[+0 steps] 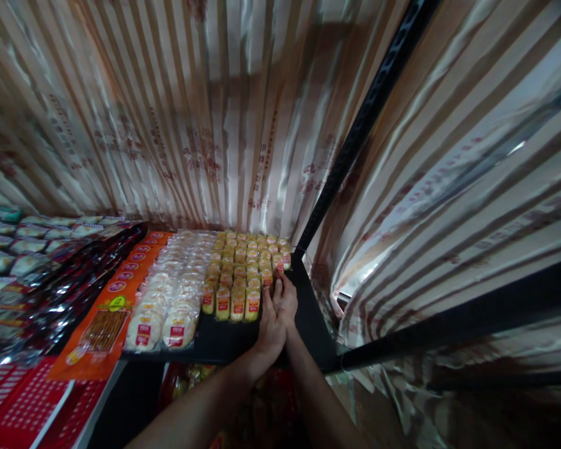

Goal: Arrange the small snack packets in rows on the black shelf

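My left hand [272, 327] reaches forward over the black shelf [219, 338], its fingers stretched out against the front of the small yellow snack packs [238, 300]. Close against it on the right is my right hand [287, 304], fingers also extended and slightly bent. Its fingertips touch or nearly touch a yellow pack with a red label [278, 264] near the right end of the rows. Both thumbs and the undersides of the fingers are hidden. The yellow packs stand upright in several tight rows, and those at the right end sit farther back.
White round snack packs [180, 321] are lined up left of the yellow ones. Beyond them lie an orange snack bag [116, 305] and dark shiny bags [81, 274]. A red basket [23, 405] is at lower left. A black upright post [341, 165] rises at the shelf's back right corner.
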{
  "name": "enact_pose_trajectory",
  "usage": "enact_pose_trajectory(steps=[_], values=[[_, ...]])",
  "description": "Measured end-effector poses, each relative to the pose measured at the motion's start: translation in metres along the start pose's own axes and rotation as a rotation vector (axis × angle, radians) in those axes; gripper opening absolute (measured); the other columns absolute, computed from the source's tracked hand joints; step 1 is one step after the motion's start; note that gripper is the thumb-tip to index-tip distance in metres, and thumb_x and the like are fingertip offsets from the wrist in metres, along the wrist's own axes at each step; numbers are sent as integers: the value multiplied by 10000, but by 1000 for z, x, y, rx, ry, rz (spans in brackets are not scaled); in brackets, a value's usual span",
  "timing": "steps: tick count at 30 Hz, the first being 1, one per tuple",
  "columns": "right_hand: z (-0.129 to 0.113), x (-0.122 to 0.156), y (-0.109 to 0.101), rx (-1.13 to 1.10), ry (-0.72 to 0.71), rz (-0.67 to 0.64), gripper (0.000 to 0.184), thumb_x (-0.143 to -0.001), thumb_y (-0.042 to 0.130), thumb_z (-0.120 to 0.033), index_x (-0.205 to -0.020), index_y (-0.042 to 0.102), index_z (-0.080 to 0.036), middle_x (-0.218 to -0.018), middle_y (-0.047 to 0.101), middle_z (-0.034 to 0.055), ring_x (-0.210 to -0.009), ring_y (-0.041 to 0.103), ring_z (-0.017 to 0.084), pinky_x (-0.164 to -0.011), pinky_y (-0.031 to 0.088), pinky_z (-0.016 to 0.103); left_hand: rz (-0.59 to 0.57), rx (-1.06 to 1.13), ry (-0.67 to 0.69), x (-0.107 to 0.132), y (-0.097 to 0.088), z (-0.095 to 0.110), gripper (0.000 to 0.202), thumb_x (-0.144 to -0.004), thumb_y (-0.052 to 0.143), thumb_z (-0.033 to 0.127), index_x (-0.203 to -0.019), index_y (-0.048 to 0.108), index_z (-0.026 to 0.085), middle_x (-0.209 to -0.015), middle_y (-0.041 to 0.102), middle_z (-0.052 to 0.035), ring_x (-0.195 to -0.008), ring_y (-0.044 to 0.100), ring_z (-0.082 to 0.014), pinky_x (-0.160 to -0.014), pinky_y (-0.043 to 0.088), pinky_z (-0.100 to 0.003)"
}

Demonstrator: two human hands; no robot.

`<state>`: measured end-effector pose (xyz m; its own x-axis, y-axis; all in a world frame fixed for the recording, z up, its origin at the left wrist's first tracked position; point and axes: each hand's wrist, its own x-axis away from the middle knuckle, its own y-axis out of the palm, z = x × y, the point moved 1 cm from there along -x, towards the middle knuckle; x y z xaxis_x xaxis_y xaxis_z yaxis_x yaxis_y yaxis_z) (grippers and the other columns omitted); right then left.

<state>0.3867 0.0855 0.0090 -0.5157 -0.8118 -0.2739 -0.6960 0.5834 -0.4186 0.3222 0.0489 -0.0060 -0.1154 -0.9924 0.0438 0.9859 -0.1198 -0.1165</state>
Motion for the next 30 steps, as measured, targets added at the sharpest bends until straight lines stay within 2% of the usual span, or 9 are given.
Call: enact_pose_trajectory(steps=[4, 10, 14, 18, 24, 30], values=[[-6, -9, 4, -103, 14, -37, 510, -861, 323, -469, -1188, 558, -157, -1207, 588, 107, -1140, 510, 213, -1008, 352, 377, -5, 52, -37, 6, -5, 7, 583, -855, 374, 358, -1375, 284, 111, -1482, 233, -107, -1377, 161, -179, -1145, 107, -300], [-17, -23, 11, -299, 52, -156, 573, -861, 294, -568, -1260, 508, -218, -1333, 493, 42, -1274, 392, 203, -1081, 272, 380, -62, 174, -32, 12, -10, 22, 586, -870, 314, 437, -1374, 298, 139, -1500, 188, -65, -1389, 86, -167, -1143, 80, -282], [-19, -30, 17, -312, 90, -209, 629, -847, 292, -605, -1297, 470, -202, -1376, 438, 42, -1319, 319, 193, -1114, 211, 374, -67, 196, -29, 11, -13, 29, 605, -870, 297, 451, -1376, 293, 120, -1500, 182, -75, -1390, 72, -174, -1146, 72, -292], [-18, -35, 22, -296, 104, -191, 648, -841, 289, -616, -1314, 446, -203, -1393, 413, 37, -1326, 305, 181, -1129, 171, 363, -76, 229, -34, 8, -14, 34, 600, -880, 251, 445, -1374, 296, 108, -1497, 193, -84, -1390, 76, -180, -1149, 73, -305], [-18, -38, 27, -322, 135, -167, 655, -840, 303, -616, -1324, 432, -194, -1402, 399, 46, -1335, 285, 182, -1130, 163, 372, -71, 271, -16, 6, -15, 37, 583, -883, 240, 444, -1350, 347, 112, -1476, 257, -88, -1389, 92, -179, -1150, 89, -311], [-19, -34, 23, -402, 93, -193, 630, -838, 324, -612, -1317, 438, -219, -1379, 435, 40, -1295, 362, 196, -1110, 220, 399, -63, 239, -54, 3, -12, 30, 571, -881, 253, 438, -1340, 368, 119, -1459, 296, -91, -1389, 91, -182, -1154, 78, -336]])
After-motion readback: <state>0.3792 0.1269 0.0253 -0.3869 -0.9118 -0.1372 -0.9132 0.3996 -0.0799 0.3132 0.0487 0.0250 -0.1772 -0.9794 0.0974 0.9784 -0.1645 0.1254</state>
